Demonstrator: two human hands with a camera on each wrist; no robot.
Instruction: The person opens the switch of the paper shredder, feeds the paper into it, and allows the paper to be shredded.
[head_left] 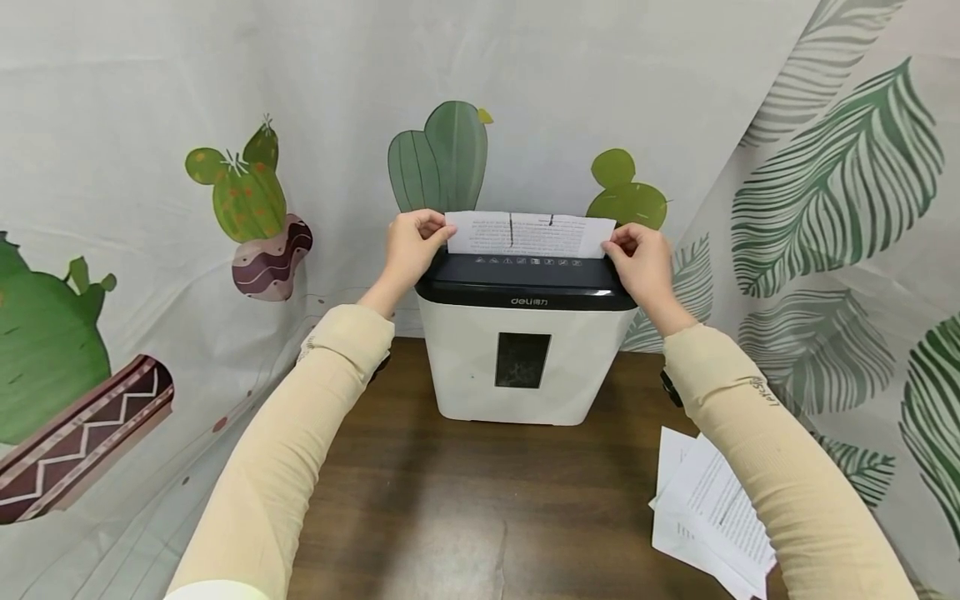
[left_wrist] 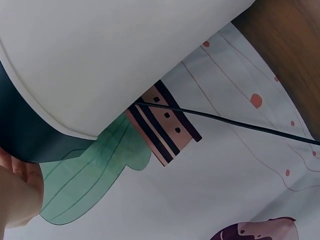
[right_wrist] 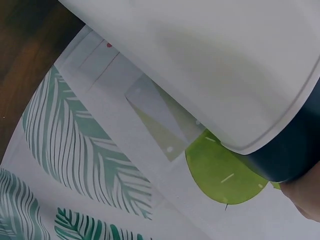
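A white paper shredder (head_left: 465, 358) with a dark top stands upright on the brown table. Above its top rises a printed sheet of paper (head_left: 547, 235) with two dark pen strokes, its lower edge at the feed slot. My left hand (head_left: 411, 246) pinches the sheet's left edge between thumb and fingers. At the opposite edge my right hand (head_left: 641, 260) pinches the paper the same way. Both wrist views show mostly the shredder's side wall (left_wrist: 110, 55), with part of the left hand (left_wrist: 22, 192) and of the right hand (right_wrist: 305, 195) by the dark top.
Several printed sheets (head_left: 708, 508) lie loosely piled at the table's right, beside the right forearm. A black cable (left_wrist: 220, 118) runs out behind the shredder on its left. A patterned curtain (head_left: 322, 108) with cactus and leaf prints hangs close behind the machine.
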